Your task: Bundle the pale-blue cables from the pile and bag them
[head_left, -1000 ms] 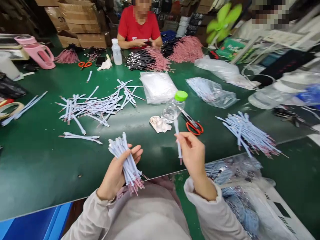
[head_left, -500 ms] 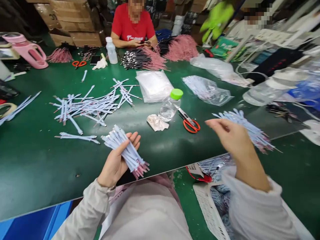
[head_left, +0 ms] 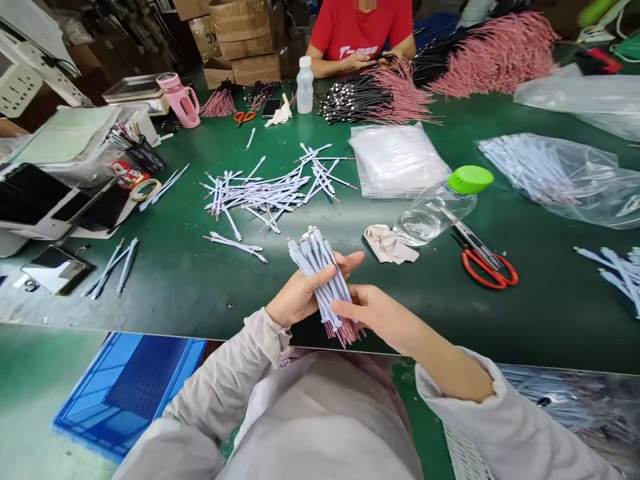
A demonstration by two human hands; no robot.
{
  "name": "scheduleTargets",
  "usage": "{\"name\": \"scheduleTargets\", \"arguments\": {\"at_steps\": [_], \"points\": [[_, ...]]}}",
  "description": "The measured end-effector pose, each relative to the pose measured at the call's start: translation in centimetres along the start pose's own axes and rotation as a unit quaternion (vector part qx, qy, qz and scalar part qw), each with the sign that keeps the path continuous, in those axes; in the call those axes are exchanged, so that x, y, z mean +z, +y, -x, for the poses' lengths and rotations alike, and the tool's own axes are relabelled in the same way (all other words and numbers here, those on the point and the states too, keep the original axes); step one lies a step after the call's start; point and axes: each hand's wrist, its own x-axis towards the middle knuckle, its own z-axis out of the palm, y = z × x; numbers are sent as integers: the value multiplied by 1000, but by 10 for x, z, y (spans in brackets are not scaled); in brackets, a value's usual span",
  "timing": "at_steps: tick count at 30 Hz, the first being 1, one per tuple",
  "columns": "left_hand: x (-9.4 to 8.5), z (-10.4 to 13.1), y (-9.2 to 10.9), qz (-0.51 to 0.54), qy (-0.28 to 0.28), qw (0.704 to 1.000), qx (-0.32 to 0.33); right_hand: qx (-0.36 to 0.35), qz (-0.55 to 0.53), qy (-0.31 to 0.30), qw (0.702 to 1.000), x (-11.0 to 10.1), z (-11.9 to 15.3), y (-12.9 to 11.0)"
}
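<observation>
A bundle of light-blue cables (head_left: 320, 270) with pink wire ends lies across my left hand (head_left: 303, 290), whose thumb and palm close round it near the table's front edge. My right hand (head_left: 375, 313) grips the lower part of the same bundle, close to the pink ends. Beyond my hands a loose pile of similar cables (head_left: 260, 193) is spread on the green table. Just to the right of the bundle lie a crumpled cloth (head_left: 387, 244) and a clear bottle with a green lid (head_left: 470, 180).
Red-handled scissors (head_left: 490, 267) and a stack of clear plastic bags (head_left: 400, 160) lie on the table. More cables (head_left: 617, 273) sit at the right edge. A person in red (head_left: 363, 33) works across the table. A blue crate (head_left: 130, 387) stands on the floor.
My right hand has come from the right-hand cables to the bundle in my left hand and now grips its lower end. The view has swung left.
</observation>
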Motion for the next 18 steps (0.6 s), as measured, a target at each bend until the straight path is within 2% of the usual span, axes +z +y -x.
{"name": "scheduleTargets", "arguments": {"at_steps": [6, 10, 14, 16, 18], "points": [[-7, 1, 1, 33, -29, 998, -47, 31, -67, -49, 996, 2, -1, 1], [-7, 3, 3, 47, -30, 997, -58, 35, -66, -50, 996, -1, 1, 1], [-4, 1, 2, 26, -11, 998, -54, 11, -35, 6, 999, 2, 1, 6], [0, -2, -1, -33, 31, 998, -42, -38, 44, 56, 997, 6, -1, 9], [7, -7, -6, -123, 98, 987, -25, -71, 137, 116, 981, 12, -3, 13]]}}
